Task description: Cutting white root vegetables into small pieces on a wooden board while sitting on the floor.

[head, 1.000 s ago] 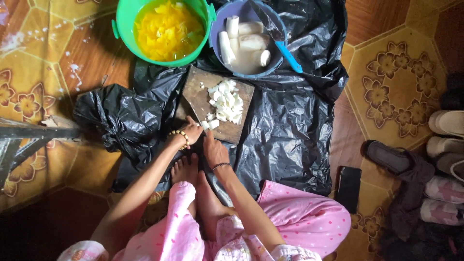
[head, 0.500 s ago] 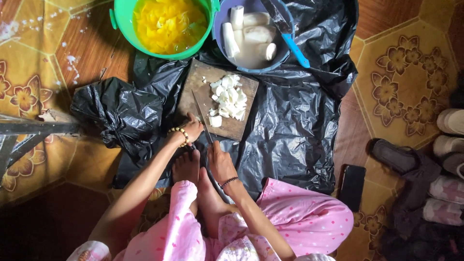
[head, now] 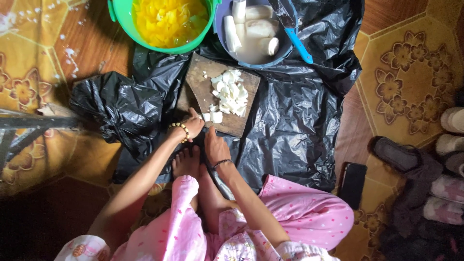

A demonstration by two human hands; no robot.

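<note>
A wooden cutting board (head: 199, 82) lies on a black plastic sheet (head: 295, 125), with a heap of white chopped pieces (head: 231, 94) on it. My left hand (head: 191, 126), with a bead bracelet on its wrist, curls over the board's near-left corner. Beside it, my right hand (head: 215, 145) lies back-up at the board's near edge, fingers pointing at the board. A grey strip shows under its wrist, and whether the hand holds anything is hidden. My bare foot (head: 186, 162) sits just behind both hands.
Beyond the board stand a green tub (head: 120, 19) of yellow pieces and a blue-grey bowl (head: 286, 48) of peeled white roots, with a blue-handled knife (head: 299, 44) across its rim. A dark phone (head: 353, 180) and several shoes (head: 401, 155) lie to the right. A metal frame (head: 29, 121) stands to the left.
Both hands have drawn back a little along the board's near edge. The view has shifted, so the tub and bowl sit higher in frame.
</note>
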